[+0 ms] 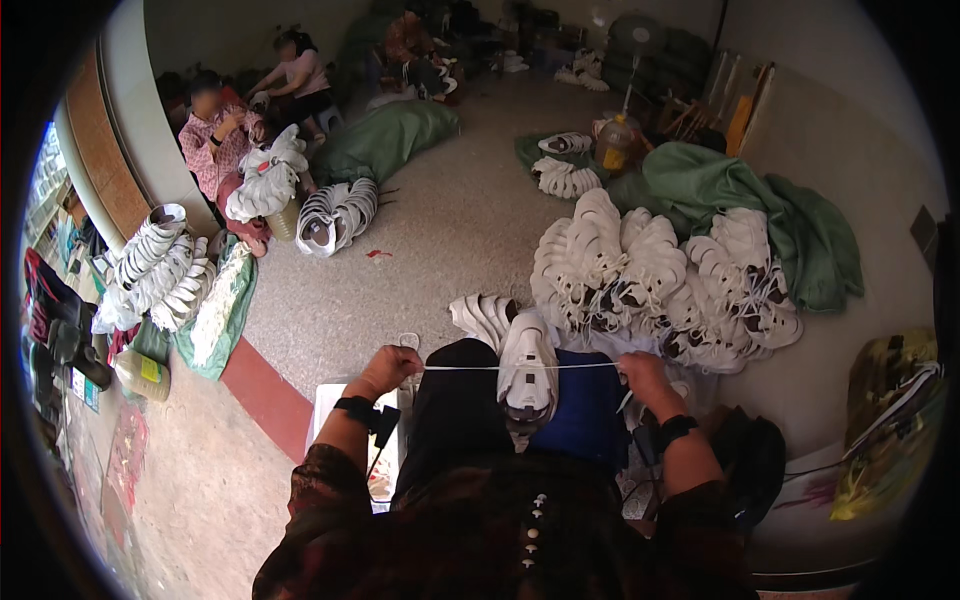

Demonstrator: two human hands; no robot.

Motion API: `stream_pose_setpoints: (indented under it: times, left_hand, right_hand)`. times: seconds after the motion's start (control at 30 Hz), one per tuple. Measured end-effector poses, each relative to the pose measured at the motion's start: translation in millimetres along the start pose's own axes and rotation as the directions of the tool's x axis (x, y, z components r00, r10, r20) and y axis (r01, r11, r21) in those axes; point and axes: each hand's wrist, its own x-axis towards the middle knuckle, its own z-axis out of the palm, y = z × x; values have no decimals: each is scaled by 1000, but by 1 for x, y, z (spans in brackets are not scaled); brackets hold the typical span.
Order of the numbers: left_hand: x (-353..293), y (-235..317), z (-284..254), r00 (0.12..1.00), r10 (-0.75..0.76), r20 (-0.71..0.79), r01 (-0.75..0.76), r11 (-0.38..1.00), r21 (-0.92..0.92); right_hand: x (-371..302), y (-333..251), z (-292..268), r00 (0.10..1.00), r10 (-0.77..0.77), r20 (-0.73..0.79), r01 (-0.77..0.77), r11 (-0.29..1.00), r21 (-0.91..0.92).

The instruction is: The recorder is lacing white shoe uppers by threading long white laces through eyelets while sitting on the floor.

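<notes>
A white shoelace is stretched taut from side to side across my lap. My left hand pinches it near the left end, and my right hand grips it on the other side. Under the lace, a white sneaker upper rests between my thighs, its dark opening toward me. Just beyond it, more white uppers lie nested together by my left knee. A loop of lace stands up above my left fingers.
A big pile of white uppers lies ahead to the right, beside a green sack. Bundled uppers and a plastic jug stand at left. Other people sit at the far left and back. A fan stands behind.
</notes>
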Motion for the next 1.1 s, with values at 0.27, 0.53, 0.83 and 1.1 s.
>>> stream_pose_setpoints:
  times: [0.27,0.53,0.83,1.1]
  left_hand:
    - [-110,-87,-95,906,-377,-194,360,925,-118]
    - [-179,-122,-115,729,-658,-191,673,740,22]
    - [-179,-152,-45,694,-634,-340,707,689,157]
    - [-14,70,44,894,-247,374,445,591,-673]
  right_hand:
    - [-85,125,-125,916,376,-141,-389,918,-78]
    - [-150,164,-194,828,535,-167,-546,838,-27]
    - [-150,189,-115,819,565,-104,-572,818,-60]
    - [2,-41,20,711,67,700,-676,338,655]
